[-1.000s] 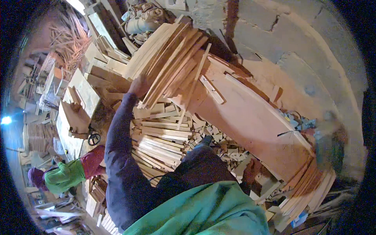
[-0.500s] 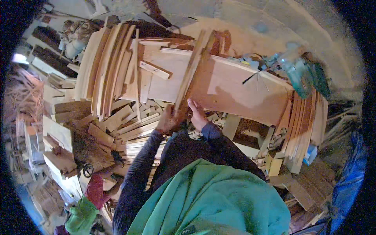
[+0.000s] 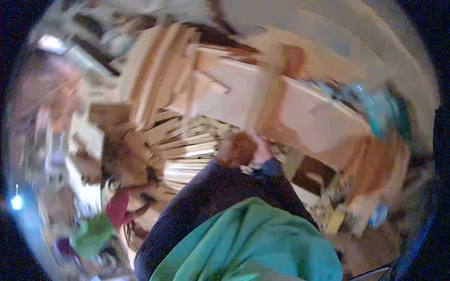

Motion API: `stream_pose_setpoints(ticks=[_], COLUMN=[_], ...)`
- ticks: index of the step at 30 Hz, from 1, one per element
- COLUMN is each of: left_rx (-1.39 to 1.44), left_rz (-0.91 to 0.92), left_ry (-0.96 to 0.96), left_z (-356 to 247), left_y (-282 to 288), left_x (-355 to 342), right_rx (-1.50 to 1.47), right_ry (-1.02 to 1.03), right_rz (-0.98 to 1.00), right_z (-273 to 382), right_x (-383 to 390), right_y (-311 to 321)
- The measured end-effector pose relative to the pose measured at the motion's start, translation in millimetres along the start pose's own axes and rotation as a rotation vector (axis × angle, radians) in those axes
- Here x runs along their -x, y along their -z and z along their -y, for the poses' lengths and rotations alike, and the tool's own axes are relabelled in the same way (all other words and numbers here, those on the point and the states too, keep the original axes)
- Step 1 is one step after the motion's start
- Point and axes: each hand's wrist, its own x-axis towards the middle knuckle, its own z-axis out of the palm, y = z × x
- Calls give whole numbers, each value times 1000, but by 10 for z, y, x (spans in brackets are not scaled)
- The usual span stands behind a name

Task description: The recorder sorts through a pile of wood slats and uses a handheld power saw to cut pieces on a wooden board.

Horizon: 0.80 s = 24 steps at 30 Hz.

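Long narrow wooden strips (image 3: 268, 89) run away from me across the bench, smeared by motion. Their near end is in my left hand (image 3: 234, 149), which is closed around it. My right hand (image 3: 262, 150) is beside it, closed against the right side of the strips, and its fingers are blurred. Beneath the strips is a wide flat wooden board (image 3: 323, 117). A short loose batten (image 3: 213, 83) lies on the board's left part.
Long planks (image 3: 157, 70) are stacked at the bench's left end, more (image 3: 375, 164) at its right. Cut wood pieces (image 3: 187, 159) heap up between me and the bench. A person in green and dark red (image 3: 93, 234) is at lower left. Teal machine-like objects (image 3: 375, 105) sit far right.
The view has swung, so the bench and stacks appear shifted right and blurred. My hands still hold the strips, which now stand more upright in the picture.
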Motion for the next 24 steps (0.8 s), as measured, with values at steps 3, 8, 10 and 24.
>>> stream_pose_setpoints(ticks=[3, 8, 10, 24], left_rx=[-168, -267, -447, -1132], left_rz=[305, 156, -132, -452], left_ry=[-359, -254, -59, 168], left_z=[-389, -889, -743, 120], left_y=[460, 1412, 2091, 4362], left_x=[82, -256, -540, -1144], right_rx=[-1312, -1307, -1344, -1355], right_ry=[-609, -592, -661, -566], right_rz=[117, 252, 223, 137], right_z=[246, 488, 512, 137], right_x=[-145, -269, -222, -119], right_y=[108, 206, 214, 115])
